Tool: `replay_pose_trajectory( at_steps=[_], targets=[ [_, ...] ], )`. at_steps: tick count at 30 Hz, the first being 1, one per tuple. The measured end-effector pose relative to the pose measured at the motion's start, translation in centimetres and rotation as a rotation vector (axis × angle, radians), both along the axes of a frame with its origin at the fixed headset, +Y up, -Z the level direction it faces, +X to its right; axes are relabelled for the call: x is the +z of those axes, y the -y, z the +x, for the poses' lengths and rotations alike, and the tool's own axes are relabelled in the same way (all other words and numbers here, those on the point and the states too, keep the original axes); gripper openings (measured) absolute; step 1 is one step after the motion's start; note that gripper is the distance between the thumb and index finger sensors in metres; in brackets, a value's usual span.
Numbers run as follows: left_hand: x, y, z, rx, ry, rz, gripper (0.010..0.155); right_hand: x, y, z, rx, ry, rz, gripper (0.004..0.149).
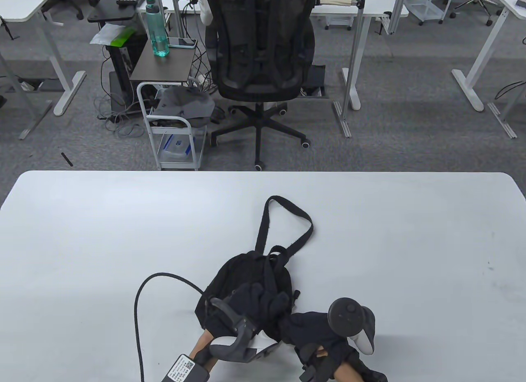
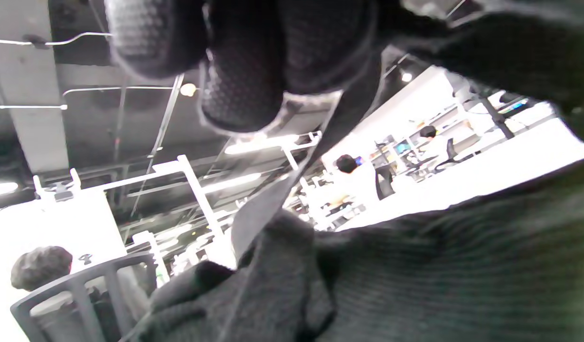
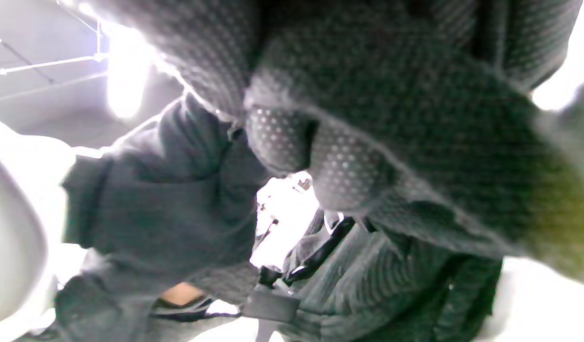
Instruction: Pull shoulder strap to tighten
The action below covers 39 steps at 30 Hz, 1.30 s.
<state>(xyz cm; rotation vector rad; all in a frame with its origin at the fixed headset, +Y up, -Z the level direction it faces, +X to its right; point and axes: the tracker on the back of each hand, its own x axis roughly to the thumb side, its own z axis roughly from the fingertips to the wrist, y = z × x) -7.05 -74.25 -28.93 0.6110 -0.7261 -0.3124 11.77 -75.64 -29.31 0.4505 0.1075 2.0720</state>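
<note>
A black backpack [image 1: 242, 279] lies on the white table [image 1: 102, 234] near the front edge. Its long strap loop [image 1: 287, 222] reaches away from me. My left hand [image 1: 261, 302] rests on the bag's near half. In the left wrist view its fingertips [image 2: 244, 85] pinch a thin shoulder strap [image 2: 273, 199] that runs down to the bag fabric [image 2: 415, 275]. My right hand [image 1: 304, 324] is just right of it at the bag's near right corner. In the right wrist view its fingers [image 3: 320, 161] curl tightly against dark bag fabric [image 3: 187, 190], above a strap buckle [image 3: 273, 304].
A black cable [image 1: 139, 308] loops over the table to the left of the bag, from a box [image 1: 183, 367] at my left wrist. Beyond the table's far edge stand an office chair [image 1: 259, 49] and a wire cart [image 1: 174, 127].
</note>
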Motion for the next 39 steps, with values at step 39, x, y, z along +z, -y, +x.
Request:
replay_pose_trajectory(
  at_steps=[39],
  targets=[
    [2.6,-1.0,1.6,-0.018,0.089,0.099,0.064,0.2,0.1,0.5,-0.068,0.081,0.046,0.039]
  ],
)
